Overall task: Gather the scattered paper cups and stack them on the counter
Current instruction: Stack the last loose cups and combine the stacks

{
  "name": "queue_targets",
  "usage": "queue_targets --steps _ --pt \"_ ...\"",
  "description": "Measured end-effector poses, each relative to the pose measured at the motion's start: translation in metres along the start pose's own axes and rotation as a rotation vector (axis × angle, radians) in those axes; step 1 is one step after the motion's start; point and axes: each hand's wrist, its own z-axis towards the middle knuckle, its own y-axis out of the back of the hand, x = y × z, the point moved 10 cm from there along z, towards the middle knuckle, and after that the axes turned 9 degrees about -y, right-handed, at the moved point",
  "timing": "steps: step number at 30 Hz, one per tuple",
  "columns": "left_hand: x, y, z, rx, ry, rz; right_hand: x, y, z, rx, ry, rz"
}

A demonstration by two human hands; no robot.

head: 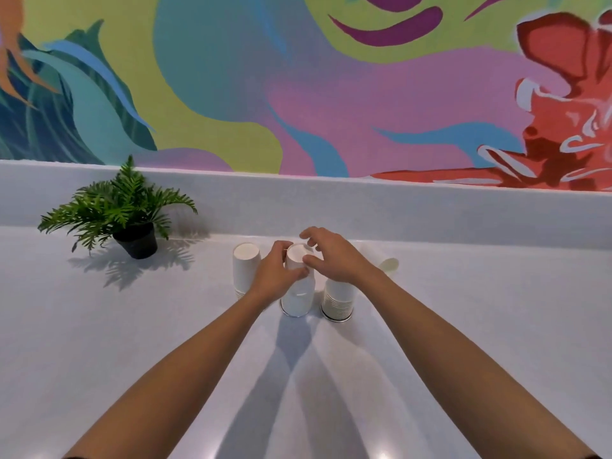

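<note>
Both forearms are showing bare from elbow to wrist; the left hand (276, 274) and right hand (334, 260) are wearing no gloves, rings or watch.

This is looking like a café or office break area: a smooth white counter (99, 326) with a low backsplash is running beneath a bright painted floral mural wall (298, 77), a small potted green fern (122, 207) is decorating it, and stacks of white paper cups (245, 270) are standing upside down.
</note>
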Motion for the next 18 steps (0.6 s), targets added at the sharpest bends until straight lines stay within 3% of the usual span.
queue_targets --steps 5,10,18 --pt "-0.001 -0.002 0.001 0.014 0.011 -0.005 -0.004 -0.003 0.001 -0.010 0.009 -0.053" --pt "-0.024 -0.005 0.005 0.040 -0.108 0.174 -0.013 0.030 0.004 -0.181 -0.001 0.056" --pt "-0.074 -0.038 0.014 0.122 -0.443 0.593 -0.117 0.056 0.018 -0.304 -0.339 0.026"
